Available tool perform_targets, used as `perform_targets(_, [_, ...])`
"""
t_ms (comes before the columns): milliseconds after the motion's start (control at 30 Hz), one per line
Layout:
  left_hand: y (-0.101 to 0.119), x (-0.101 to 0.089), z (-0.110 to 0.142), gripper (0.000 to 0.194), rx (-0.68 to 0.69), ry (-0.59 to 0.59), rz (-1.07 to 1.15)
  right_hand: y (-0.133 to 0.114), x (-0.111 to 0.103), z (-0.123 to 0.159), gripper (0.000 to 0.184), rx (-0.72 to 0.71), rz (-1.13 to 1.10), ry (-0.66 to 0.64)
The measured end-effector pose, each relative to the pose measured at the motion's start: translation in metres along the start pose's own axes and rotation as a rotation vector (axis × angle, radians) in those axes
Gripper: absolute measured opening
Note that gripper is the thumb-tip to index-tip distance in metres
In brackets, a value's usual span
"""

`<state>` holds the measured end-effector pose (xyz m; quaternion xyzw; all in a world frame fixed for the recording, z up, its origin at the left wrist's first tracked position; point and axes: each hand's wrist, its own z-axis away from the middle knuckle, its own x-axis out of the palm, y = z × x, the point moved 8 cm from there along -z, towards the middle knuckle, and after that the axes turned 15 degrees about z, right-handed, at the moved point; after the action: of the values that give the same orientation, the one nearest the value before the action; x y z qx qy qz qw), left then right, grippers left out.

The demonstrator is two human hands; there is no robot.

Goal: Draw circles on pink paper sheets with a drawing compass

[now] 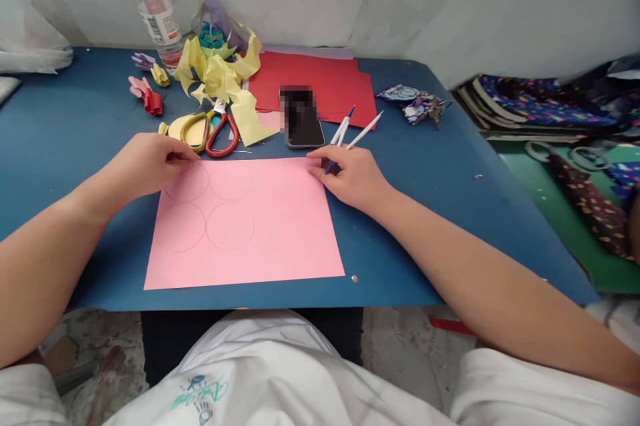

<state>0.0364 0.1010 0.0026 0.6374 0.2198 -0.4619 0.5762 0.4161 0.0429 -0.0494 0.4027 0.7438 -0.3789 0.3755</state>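
Observation:
A pink paper sheet [270, 226] lies flat on the blue table [65, 133] in front of me, with several circles drawn in pencil on its left half. My left hand [150, 163] rests at the sheet's top left corner, fingers curled and pinching the edge. My right hand [350, 176] sits at the top right corner, fingers closed round a pen and a pencil [350, 133] that stick up and away from me, fingertips touching the paper edge.
Red and yellow scissors [215, 133] lie just beyond the sheet, next to a phone [303, 118]. Yellow paper scraps [225, 76], folded paper pieces [147, 93], red sheets [325, 83], a plastic bottle [155, 6] and keys [420, 106] stand farther back. Books [525, 109] lie right of the table.

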Motion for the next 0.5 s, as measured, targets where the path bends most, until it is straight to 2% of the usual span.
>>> perform_targets(500, [-0.0081, 0.0019, -0.0060, 0.039, -0.018, 0.005, -0.025, 0.0022, 0.0037, -0.0004, 0.029, -0.010, 0.013, -0.016])
